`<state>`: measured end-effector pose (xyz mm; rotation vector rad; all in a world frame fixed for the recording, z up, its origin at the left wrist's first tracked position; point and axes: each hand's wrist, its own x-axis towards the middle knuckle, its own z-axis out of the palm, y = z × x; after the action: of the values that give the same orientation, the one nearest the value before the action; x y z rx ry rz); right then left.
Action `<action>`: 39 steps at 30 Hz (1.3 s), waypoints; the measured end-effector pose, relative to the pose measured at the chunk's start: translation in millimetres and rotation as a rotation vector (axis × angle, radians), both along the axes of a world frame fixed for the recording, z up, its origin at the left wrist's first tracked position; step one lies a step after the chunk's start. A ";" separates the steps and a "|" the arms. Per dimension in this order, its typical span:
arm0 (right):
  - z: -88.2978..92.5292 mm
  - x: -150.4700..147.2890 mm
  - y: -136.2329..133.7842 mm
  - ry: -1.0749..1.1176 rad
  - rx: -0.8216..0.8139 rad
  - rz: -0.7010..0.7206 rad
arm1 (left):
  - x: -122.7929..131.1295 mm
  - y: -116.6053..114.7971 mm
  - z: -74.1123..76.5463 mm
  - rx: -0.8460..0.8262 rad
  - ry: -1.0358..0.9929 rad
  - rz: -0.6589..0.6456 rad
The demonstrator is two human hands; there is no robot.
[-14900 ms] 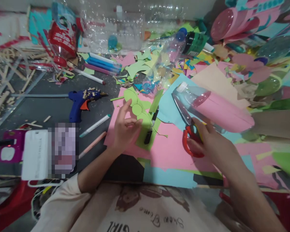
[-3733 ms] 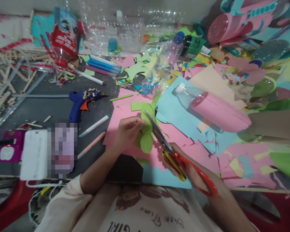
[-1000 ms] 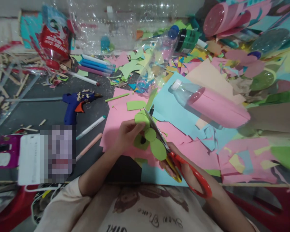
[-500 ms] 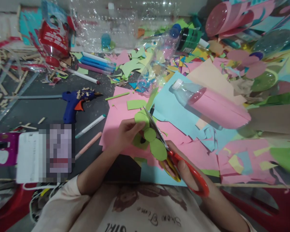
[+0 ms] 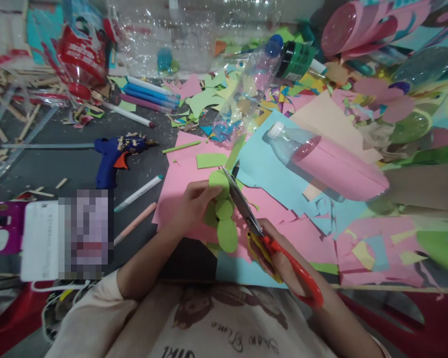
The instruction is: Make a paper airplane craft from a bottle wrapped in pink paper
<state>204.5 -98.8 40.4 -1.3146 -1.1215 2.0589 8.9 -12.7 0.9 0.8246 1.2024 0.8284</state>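
Green cutout (image 5: 224, 209), three rounded lobes in a row, is at the centre of the frame in the head view, held up over a pink sheet (image 5: 169, 206). The person's left hand (image 5: 196, 201) pinches its upper lobe between thumb and fingers. The right hand (image 5: 280, 258), at the lower centre right, is closed around the red and yellow handles of the scissors (image 5: 254, 224). Their blades slant toward the upper left, with the tips beside the upper lobe's right edge; whether paper lies between them cannot be told.

A green strip (image 5: 211, 160) lies on the pink sheet above the left hand, and a thin green stick (image 5: 181, 146) lies above that. Right of centre, a pink-wrapped bottle (image 5: 343, 166) lies on its side, partly over a blue sheet (image 5: 257, 154). At centre left are a blue glue gun (image 5: 106, 161), a white marker (image 5: 140, 192) and a pink marker (image 5: 135, 223). Another bottle (image 5: 84, 52), with a red label, is in the upper left.
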 end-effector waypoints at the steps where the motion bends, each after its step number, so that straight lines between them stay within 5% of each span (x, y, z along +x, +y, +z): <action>1: -0.6 0.8 -0.2 -0.001 -0.009 0.001 | 0.3 0.1 1.1 0.001 0.002 -0.010; 20: 4.6 0.3 1.6 0.054 0.029 0.028 | 0.7 0.7 7.6 0.066 -0.005 -0.115; 39: 0.5 7.1 2.0 -0.004 -0.017 0.009 | -2.0 1.0 13.7 -0.126 -0.205 -0.170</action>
<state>211.5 -96.8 40.8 -1.3245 -1.1158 2.0776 6.9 -11.6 14.6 0.7103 0.9784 0.6739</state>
